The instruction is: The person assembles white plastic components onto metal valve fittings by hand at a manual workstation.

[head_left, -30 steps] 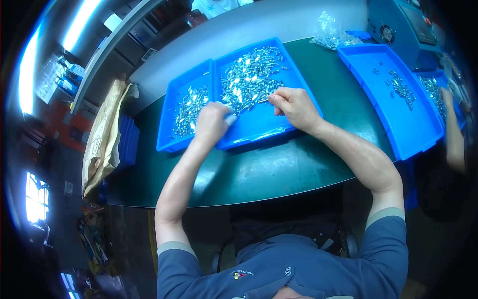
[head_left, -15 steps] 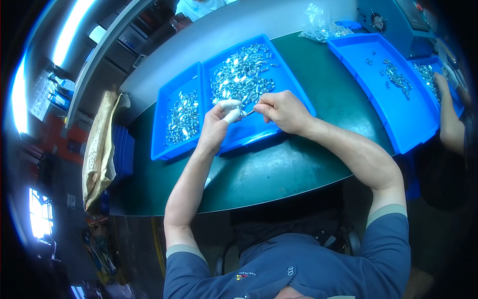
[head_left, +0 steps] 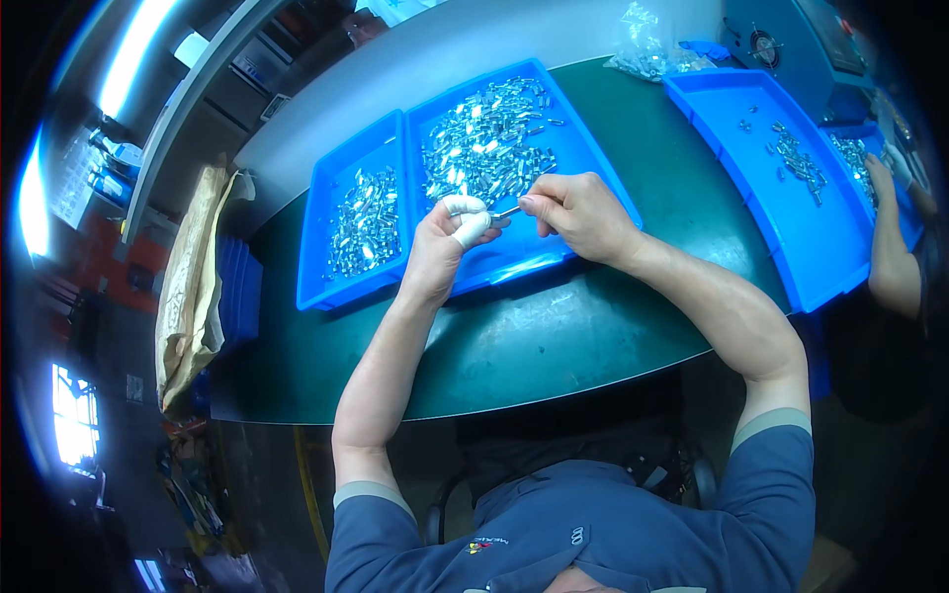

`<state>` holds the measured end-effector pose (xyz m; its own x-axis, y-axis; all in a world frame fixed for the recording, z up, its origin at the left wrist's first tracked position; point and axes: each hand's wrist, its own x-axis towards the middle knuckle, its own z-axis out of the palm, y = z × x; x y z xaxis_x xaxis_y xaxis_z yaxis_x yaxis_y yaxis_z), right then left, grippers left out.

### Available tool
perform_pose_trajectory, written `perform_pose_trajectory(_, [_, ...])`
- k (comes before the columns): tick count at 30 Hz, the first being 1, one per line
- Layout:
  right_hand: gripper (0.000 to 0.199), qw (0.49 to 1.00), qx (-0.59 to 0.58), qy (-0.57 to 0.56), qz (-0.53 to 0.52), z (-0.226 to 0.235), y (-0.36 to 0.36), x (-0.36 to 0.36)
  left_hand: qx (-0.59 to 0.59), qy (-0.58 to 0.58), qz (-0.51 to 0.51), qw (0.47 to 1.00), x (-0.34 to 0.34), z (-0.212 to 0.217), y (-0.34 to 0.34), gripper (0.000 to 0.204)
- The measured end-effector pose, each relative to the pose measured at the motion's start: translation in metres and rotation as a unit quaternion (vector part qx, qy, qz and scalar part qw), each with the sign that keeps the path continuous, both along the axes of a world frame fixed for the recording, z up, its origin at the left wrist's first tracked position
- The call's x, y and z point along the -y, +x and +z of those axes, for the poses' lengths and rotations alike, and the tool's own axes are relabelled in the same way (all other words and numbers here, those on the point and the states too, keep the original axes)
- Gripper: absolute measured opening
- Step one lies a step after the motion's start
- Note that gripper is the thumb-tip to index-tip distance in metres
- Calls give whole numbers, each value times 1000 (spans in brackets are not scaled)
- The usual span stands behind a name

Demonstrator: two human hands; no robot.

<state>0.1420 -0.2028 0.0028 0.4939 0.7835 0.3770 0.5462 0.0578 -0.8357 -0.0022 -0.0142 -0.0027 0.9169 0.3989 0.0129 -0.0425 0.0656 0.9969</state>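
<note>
My left hand point(head_left: 450, 237), with white finger cots on the thumb and a finger, and my right hand point(head_left: 573, 212) meet over the near end of a large blue tray point(head_left: 514, 259). Both pinch one small shiny metal part point(head_left: 506, 211) between their fingertips. The far half of that tray holds a heap of several small silvery metal parts point(head_left: 484, 143). Beside it on the left stands a narrower blue tray point(head_left: 326, 287) with a smaller pile of the same parts point(head_left: 361, 217).
A dark green table point(head_left: 534, 346) carries the trays. Another blue tray point(head_left: 791, 217) with a few parts lies at the right, where another person's arm point(head_left: 890, 252) reaches in. A clear bag of parts point(head_left: 647, 49) sits at the back. A brown paper sack point(head_left: 188, 296) hangs at the left.
Both hands left the heap of parts and came together over the tray's near end, now pinching one small part between them. The view shifted slightly.
</note>
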Motion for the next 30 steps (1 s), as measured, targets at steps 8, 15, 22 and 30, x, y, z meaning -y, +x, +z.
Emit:
perform_pose_trajectory(8, [27,1000,-5,-5,-1,1,-3,0,4,-3,1,1000,3,2,-1,20])
perform_pose_trajectory(15, [28,1000,-10,7,-5,1,-2,0,4,83,-30,996,9,3,-3,22])
perform_pose_trajectory(22, [29,1000,-8,-3,10,2,-3,2,-11,134,-25,991,12,0,-7,20])
perform_pose_trajectory(30, [29,1000,-3,6,25,0,-1,0,-7,179,-24,983,12,2,-7,20])
